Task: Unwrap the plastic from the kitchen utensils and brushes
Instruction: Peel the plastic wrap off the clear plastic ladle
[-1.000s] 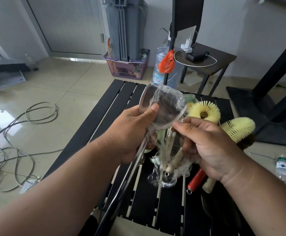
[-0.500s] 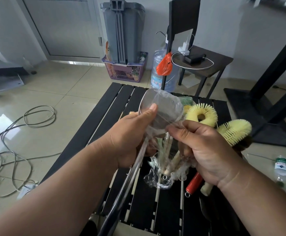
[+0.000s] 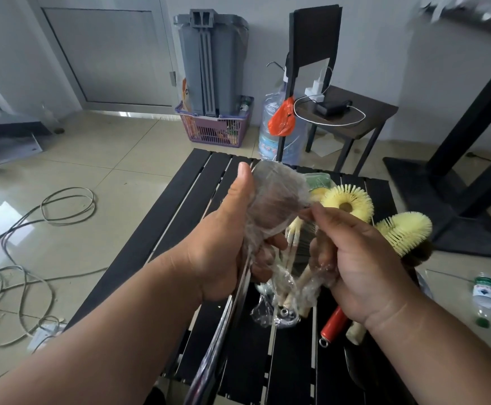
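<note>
Two hands: above a black slatted tabletop [image 3: 156,244].
Left hand [image 3: 220,252]: grips a plastic-wrapped ladle [image 3: 276,200]; handle cut off below.
Right hand [image 3: 361,267]: fingers pinch the plastic wrap [image 3: 311,229].
Brushes [image 3: 346,200]: yellow, partly hidden.

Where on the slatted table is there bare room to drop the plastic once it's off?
Bare slats lie along the table far-left edge, left of the left hand. The right side is crowded: two yellow brushes, red handle, loose wrap.
</note>
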